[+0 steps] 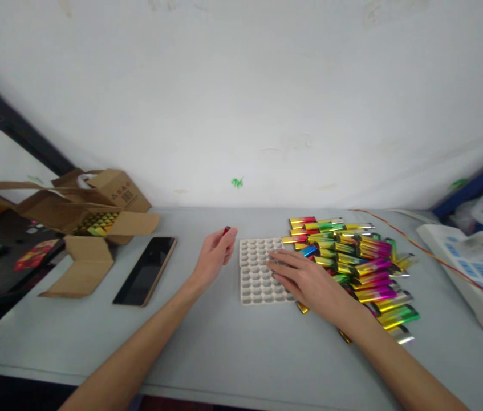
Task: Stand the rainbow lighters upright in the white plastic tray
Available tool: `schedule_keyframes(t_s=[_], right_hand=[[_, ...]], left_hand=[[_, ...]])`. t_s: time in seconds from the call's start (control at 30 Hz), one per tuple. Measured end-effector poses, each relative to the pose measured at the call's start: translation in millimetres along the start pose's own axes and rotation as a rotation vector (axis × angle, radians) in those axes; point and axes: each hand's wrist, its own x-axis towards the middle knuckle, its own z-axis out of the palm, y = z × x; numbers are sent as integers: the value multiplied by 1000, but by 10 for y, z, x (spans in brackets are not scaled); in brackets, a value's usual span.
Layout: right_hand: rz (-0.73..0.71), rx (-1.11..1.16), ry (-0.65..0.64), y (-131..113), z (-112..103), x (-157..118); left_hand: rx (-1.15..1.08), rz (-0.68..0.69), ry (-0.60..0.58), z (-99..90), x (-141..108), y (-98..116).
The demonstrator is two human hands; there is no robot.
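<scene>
My left hand [218, 251] is closed just left of the tray, its thumb uppermost. A small dark and red end of a lighter [226, 229] pokes out above the fist; the rest is hidden by the fingers. My right hand [303, 279] lies over the right part of a white tray [258, 278] with rows of small oval holes. Its fingers are stretched out and apart, with nothing seen in them. Close beyond that hand, shiny lighters [372, 265] in gold, green, red, purple and silver lie in a loose heap. One blue lighter [308, 250] is by the tray's right edge.
A dark-screened phone [145, 273] lies on the grey table [211, 354]. Farther left, an open cardboard box [132, 224] holds several items in rows. At the right stand a white device [463, 257] and a red-yellow wire [421, 248]. A white wall [241, 114] closes off the back.
</scene>
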Motion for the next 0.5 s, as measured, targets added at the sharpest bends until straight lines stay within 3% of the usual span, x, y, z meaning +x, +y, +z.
schedule_keyframes(t_s=[0.5], right_hand=[[39,51,28,19,48,18]], left_hand=[[127,48,-10,26,-8,-79]])
